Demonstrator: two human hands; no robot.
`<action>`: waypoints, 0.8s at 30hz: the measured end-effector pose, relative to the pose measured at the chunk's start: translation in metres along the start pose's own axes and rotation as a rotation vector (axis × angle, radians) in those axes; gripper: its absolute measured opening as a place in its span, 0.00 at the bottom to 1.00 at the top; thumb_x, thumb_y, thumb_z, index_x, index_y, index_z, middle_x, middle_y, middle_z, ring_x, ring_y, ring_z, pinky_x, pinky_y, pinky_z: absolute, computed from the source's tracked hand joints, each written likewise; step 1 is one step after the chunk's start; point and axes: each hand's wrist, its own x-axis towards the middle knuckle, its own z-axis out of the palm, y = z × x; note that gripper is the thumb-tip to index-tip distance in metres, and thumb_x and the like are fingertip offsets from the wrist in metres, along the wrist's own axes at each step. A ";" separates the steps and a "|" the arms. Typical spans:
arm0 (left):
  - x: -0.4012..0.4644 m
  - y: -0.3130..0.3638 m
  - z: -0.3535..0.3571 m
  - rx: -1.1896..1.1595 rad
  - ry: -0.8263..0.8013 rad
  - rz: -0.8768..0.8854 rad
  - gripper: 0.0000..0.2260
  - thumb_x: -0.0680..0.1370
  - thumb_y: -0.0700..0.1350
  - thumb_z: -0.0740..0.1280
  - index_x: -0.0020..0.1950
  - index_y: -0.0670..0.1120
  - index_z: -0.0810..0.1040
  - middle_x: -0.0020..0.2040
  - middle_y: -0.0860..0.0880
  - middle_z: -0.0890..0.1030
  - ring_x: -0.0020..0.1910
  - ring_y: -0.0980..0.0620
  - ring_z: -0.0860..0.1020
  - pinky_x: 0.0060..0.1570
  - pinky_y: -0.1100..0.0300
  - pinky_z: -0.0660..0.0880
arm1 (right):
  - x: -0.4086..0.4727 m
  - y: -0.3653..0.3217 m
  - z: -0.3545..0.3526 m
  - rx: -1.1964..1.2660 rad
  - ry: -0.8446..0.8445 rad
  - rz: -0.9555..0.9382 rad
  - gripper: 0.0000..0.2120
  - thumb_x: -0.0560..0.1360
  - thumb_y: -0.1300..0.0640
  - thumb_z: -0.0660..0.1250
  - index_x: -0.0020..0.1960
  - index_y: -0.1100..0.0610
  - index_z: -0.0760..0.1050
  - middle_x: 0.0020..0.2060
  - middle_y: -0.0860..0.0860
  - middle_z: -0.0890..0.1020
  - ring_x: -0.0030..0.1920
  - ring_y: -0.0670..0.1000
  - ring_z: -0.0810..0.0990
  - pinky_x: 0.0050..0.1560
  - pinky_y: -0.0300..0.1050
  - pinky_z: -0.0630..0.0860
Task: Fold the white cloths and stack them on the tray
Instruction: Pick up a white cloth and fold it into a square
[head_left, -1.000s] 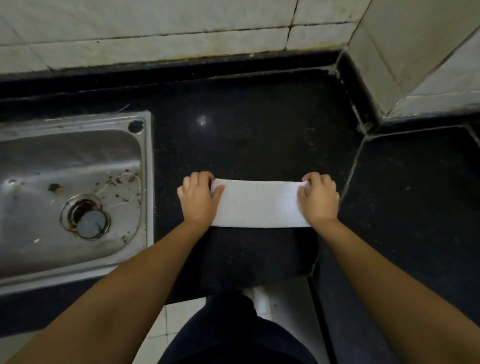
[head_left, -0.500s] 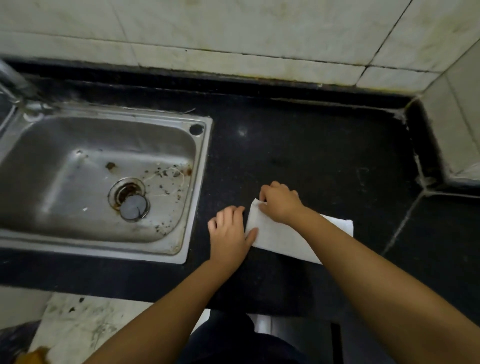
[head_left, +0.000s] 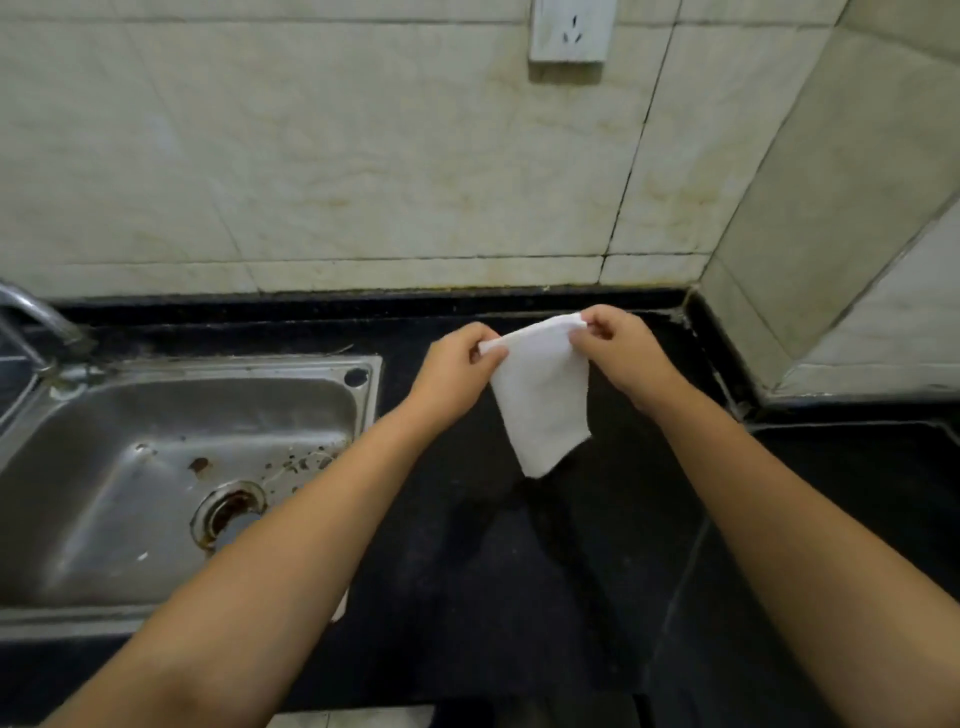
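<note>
Bare black counter (head_left: 519, 571) lies between sink (head_left: 156, 467) and corner wall (head_left: 831, 234).

Black stone countertop (head_left: 519, 597), polished, faint pale smears on the surface; runs along the tiled wall and turns at the right corner, where a seam crosses it; stainless steel sink (head_left: 156, 613) set into the countertop at left, rim flush with the stone; basin shows rust-coloured specks and a stained drain (head_left: 228, 512); tap (head_left: 36, 317) stands at the sink's far left corner.
</note>
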 end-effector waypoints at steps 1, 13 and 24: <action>0.002 0.010 -0.003 -0.043 0.016 0.015 0.03 0.77 0.44 0.64 0.44 0.49 0.75 0.39 0.54 0.77 0.37 0.57 0.74 0.36 0.65 0.69 | -0.001 -0.003 -0.007 0.054 0.023 -0.013 0.02 0.77 0.60 0.63 0.48 0.55 0.74 0.36 0.47 0.75 0.37 0.43 0.73 0.37 0.34 0.69; -0.117 -0.077 0.040 0.117 -0.517 -0.117 0.08 0.77 0.40 0.65 0.48 0.54 0.78 0.43 0.44 0.81 0.37 0.54 0.76 0.40 0.61 0.72 | -0.115 0.100 0.041 -0.001 -0.480 0.191 0.04 0.74 0.60 0.68 0.47 0.61 0.77 0.37 0.49 0.76 0.38 0.43 0.74 0.41 0.35 0.71; -0.057 -0.089 0.067 -0.068 -0.287 -0.297 0.02 0.76 0.44 0.67 0.47 0.47 0.77 0.41 0.49 0.79 0.39 0.55 0.76 0.42 0.62 0.72 | -0.081 0.121 0.058 -0.029 -0.151 0.360 0.08 0.76 0.57 0.66 0.42 0.62 0.73 0.33 0.49 0.72 0.36 0.46 0.70 0.37 0.40 0.66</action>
